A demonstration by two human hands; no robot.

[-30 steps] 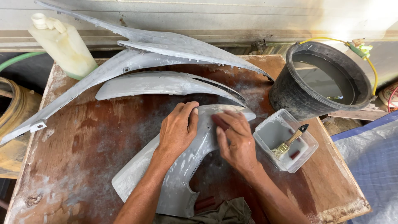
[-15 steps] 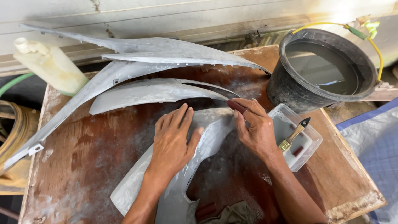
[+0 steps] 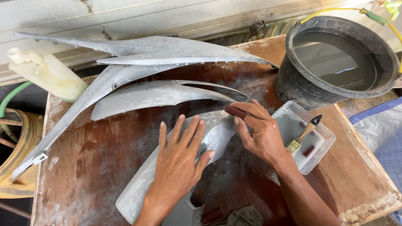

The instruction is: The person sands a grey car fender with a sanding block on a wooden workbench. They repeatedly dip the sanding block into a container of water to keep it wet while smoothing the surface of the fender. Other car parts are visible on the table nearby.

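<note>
1. Our left hand [image 3: 178, 161] lies spread, palm down, on the curved grey primed plastic fairing panel [image 3: 142, 184] at table centre.
2. Our right hand [image 3: 259, 134] pinches a small dark-red sanding block [image 3: 235, 111] against the panel's upper end, at one o'clock from the left hand.
3. A clear plastic tub [image 3: 322, 157] holding a wooden-handled paintbrush [image 3: 303, 134] sits at three o'clock; a black water-filled bucket [image 3: 293, 83] stands at one o'clock.

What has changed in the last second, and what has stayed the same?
The right hand, holding the dark red sanding piece, slid from the grey panel's middle to its far right end. The left hand flattened and spread its fingers. The brush still lies in the clear tub.
</note>
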